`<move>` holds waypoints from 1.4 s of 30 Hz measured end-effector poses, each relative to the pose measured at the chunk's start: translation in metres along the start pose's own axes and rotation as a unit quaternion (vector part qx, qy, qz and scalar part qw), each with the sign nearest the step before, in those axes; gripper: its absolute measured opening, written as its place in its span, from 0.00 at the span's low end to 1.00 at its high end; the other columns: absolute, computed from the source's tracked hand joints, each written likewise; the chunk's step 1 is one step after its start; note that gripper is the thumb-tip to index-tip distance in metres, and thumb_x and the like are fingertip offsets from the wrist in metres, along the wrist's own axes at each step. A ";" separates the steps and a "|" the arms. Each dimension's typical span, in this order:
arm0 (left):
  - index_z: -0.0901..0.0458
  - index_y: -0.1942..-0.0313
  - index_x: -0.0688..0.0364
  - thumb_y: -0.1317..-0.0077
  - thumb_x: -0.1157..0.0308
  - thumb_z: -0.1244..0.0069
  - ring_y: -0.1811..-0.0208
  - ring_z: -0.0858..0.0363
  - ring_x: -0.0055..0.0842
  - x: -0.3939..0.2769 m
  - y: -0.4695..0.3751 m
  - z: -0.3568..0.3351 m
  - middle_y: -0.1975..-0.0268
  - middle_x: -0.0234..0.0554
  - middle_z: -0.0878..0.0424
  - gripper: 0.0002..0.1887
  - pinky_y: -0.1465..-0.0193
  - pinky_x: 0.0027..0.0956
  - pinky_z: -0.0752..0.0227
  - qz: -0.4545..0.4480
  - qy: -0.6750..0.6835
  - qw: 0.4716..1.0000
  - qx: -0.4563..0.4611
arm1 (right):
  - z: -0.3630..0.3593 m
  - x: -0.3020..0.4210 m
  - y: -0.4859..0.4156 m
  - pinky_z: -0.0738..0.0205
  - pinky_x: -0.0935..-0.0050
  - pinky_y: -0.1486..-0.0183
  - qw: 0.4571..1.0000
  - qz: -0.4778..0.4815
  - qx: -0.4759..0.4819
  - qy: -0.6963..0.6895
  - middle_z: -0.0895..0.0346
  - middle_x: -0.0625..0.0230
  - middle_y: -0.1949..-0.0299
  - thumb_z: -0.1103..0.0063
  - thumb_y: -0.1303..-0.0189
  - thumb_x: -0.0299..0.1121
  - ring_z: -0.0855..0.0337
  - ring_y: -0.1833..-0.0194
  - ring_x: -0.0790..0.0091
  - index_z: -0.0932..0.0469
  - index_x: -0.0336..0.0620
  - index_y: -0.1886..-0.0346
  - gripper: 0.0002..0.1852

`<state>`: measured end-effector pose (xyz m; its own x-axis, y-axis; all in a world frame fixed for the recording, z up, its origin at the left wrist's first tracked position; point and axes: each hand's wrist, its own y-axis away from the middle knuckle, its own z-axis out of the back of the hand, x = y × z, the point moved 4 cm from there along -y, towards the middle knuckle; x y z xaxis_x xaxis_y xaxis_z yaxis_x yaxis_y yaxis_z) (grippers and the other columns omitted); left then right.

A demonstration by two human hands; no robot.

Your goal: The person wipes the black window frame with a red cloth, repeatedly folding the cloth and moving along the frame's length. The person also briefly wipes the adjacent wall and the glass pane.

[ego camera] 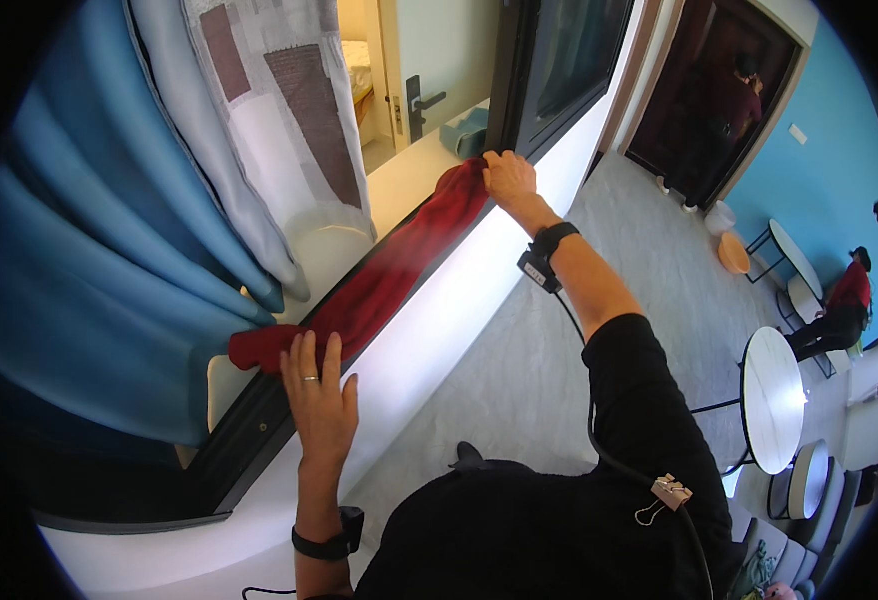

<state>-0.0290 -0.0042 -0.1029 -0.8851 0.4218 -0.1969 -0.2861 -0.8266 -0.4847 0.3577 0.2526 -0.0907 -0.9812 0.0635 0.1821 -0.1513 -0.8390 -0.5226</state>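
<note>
A red cloth point(386, 277) lies stretched along the dark window sill frame point(259, 420). At its lower left end, my left hand point(322, 397) rests on the cloth with its fingers spread and a ring on one of them. My right hand point(510, 180) has its fingers curled over the cloth's far end, beside the upright of the dark window frame point(510, 82). Blue curtains point(108, 247) and a grey patterned curtain point(289, 112) hang on the left, close to the cloth. A bluish-green cloth point(465, 135) lies on the ledge beyond the frame.
A black cable with a binder clip point(670, 491) runs along my right arm. At the right stand a round white table point(773, 401), stools, an orange basin point(733, 253) and a sofa. One person point(728, 112) stands by the dark door; another point(844, 307) leans near a table.
</note>
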 end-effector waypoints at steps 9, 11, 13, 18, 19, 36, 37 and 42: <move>0.29 0.31 0.59 0.34 0.74 0.43 0.25 0.40 0.51 0.020 0.008 0.003 0.29 0.55 0.36 0.30 0.20 0.60 0.52 0.010 -0.034 0.998 0.043 | -0.029 -0.003 0.022 0.31 0.46 0.47 0.983 0.057 -0.120 -0.131 0.19 0.46 0.68 0.47 0.44 0.35 0.19 0.60 0.42 0.21 0.37 0.66 0.11; 0.29 0.31 0.59 0.34 0.74 0.43 0.25 0.40 0.50 0.020 0.007 0.002 0.28 0.54 0.36 0.30 0.20 0.60 0.52 0.012 -0.031 0.998 0.045 | -0.027 -0.003 0.021 0.31 0.47 0.47 0.989 0.057 -0.073 -0.114 0.19 0.46 0.68 0.48 0.45 0.34 0.20 0.60 0.42 0.23 0.37 0.67 0.10; 0.28 0.31 0.59 0.34 0.74 0.43 0.25 0.40 0.50 0.020 0.006 0.002 0.28 0.53 0.35 0.30 0.20 0.60 0.52 0.015 -0.033 0.998 0.052 | -0.018 0.002 0.026 0.29 0.45 0.48 0.985 0.055 -0.038 -0.157 0.20 0.45 0.65 0.49 0.46 0.33 0.21 0.56 0.42 0.23 0.37 0.66 0.10; 0.28 0.32 0.59 0.35 0.74 0.44 0.25 0.39 0.49 0.023 0.005 0.000 0.29 0.52 0.34 0.30 0.20 0.59 0.51 0.012 -0.052 0.998 0.044 | 0.006 0.046 0.078 0.26 0.45 0.51 0.957 0.082 0.013 -0.278 0.24 0.44 0.58 0.45 0.49 0.32 0.24 0.52 0.41 0.26 0.36 0.62 0.12; 0.28 0.32 0.59 0.35 0.74 0.44 0.25 0.39 0.48 0.022 0.005 -0.001 0.29 0.52 0.34 0.30 0.20 0.59 0.51 0.006 -0.058 0.998 0.037 | 0.012 0.053 0.087 0.26 0.47 0.51 0.951 0.106 0.006 -0.290 0.25 0.45 0.57 0.43 0.50 0.32 0.24 0.53 0.41 0.27 0.36 0.62 0.13; 0.20 0.46 0.69 0.18 0.71 0.62 0.50 0.15 0.46 0.152 0.081 0.085 0.52 0.59 0.15 0.14 0.45 0.43 0.23 0.254 -0.126 0.933 -0.222 | 0.051 -0.005 0.123 0.28 0.71 0.68 0.804 0.004 0.309 -0.507 0.22 0.70 0.72 0.38 0.41 0.21 0.22 0.72 0.73 0.25 0.42 0.64 0.06; 0.20 0.46 0.69 0.18 0.71 0.62 0.49 0.15 0.46 0.159 0.087 0.091 0.52 0.60 0.15 0.14 0.44 0.42 0.23 0.281 -0.145 0.921 -0.227 | 0.055 -0.006 0.124 0.27 0.69 0.67 0.862 0.023 0.276 -0.424 0.20 0.66 0.72 0.40 0.43 0.21 0.20 0.71 0.68 0.24 0.42 0.63 0.07; 0.21 0.46 0.72 0.20 0.74 0.63 0.52 0.17 0.47 0.153 0.092 0.084 0.53 0.60 0.16 0.14 0.46 0.40 0.25 0.235 -0.067 0.955 -0.166 | 0.088 -0.018 0.116 0.24 0.62 0.69 0.987 0.063 0.005 -0.145 0.18 0.57 0.75 0.46 0.43 0.23 0.15 0.72 0.59 0.19 0.41 0.61 0.08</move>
<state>-0.2214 -0.0473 -0.1065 -0.9323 -0.0371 -0.3598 0.2674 -0.7405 -0.6165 0.3679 0.1065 -0.0814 -0.9163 -0.1988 0.3476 -0.0269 -0.8355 -0.5488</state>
